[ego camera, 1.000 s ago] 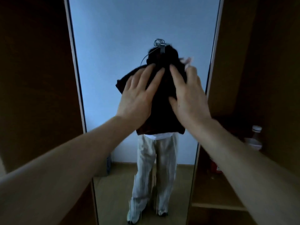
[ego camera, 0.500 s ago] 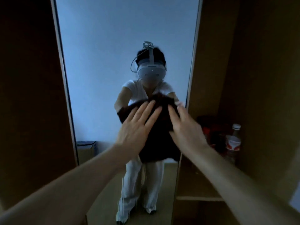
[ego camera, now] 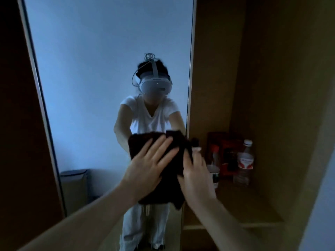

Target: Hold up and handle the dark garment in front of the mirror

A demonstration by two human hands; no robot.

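Observation:
A tall mirror (ego camera: 90,78) in a pale frame stands in front of me. A dark cloth (ego camera: 170,187) lies flat against the glass near the mirror's right edge. My left hand (ego camera: 148,169) presses on the cloth with straight, spread fingers. My right hand (ego camera: 195,176) presses the cloth's right side, fingers straight, at the mirror's right frame. The glass reflects a person in a white shirt and pale trousers, wearing a headset.
Right of the mirror is a wooden shelf (ego camera: 250,205) in a niche. On it stand a clear plastic bottle (ego camera: 243,163), a red box (ego camera: 226,153) and a small bottle (ego camera: 214,165). A dark panel (ego camera: 18,142) flanks the mirror's left side.
Both hands have slid the cloth down the mirror and toward its right edge, uncovering the reflected head and shoulders.

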